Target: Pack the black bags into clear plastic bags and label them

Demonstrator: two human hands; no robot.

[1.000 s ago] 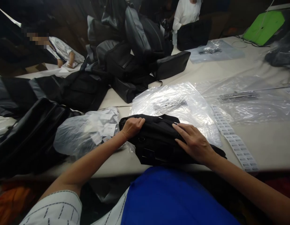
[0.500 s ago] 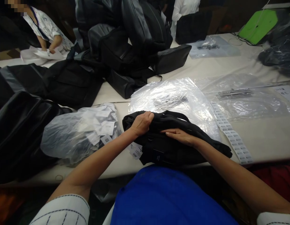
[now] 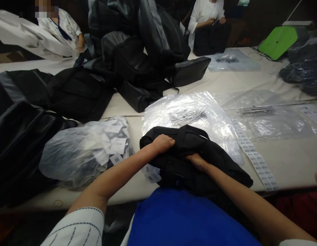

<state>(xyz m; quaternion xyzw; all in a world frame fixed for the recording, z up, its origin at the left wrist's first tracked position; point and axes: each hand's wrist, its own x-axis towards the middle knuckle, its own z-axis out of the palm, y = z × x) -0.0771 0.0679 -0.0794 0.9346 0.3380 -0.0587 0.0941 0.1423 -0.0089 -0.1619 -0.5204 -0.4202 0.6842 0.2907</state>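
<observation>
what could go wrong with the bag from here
The black bag overlaps the clear plastic sheets, so shifting it might crease or drag them. The white tags by its left end could get bent or caught. The right hand's fingertips are hidden in the fabric, so they might snag.

Right hand deeper in black bag

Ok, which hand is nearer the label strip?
Right. The right hand is left of the label strip, its fingertips hidden by the black bag; part of that bag lies between. The left hand, closed on the bag, is farther left.
</observation>
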